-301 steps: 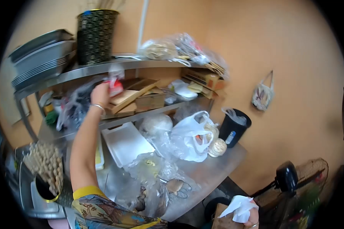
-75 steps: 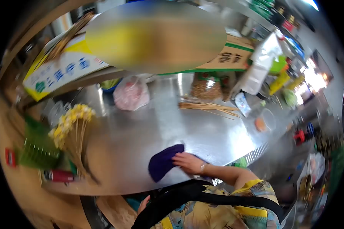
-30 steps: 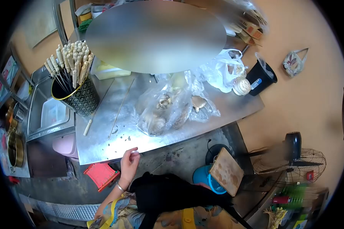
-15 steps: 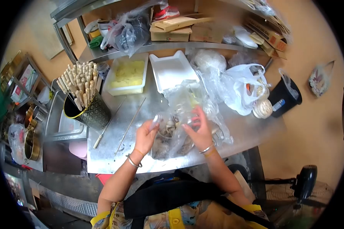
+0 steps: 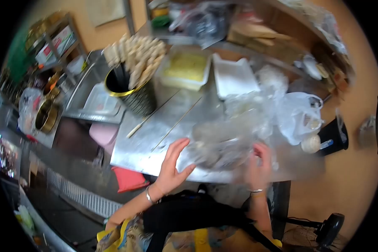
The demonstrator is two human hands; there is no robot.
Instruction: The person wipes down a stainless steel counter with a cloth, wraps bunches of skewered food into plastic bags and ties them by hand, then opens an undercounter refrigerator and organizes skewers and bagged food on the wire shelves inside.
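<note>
- Left hand (image 5: 172, 166): fingers and thumb spread wide, nothing held, just beside the bag (image 5: 222, 145).
- Right hand (image 5: 259, 168): fingers part-curled, blurred; cannot tell whether it grips the bag.
- Bag: on the tabletop (image 5: 134, 153), 2 o'clock from the left hand; contents unclear.
- Judgement: thin film calls for light, even handling from both sides.
- Pot (image 5: 138, 103), 10 o'clock from bag: pale-handled sticks (image 5: 145, 59).
- Box (image 5: 181, 85), 11 o'clock: yellow contents (image 5: 187, 65).
</note>
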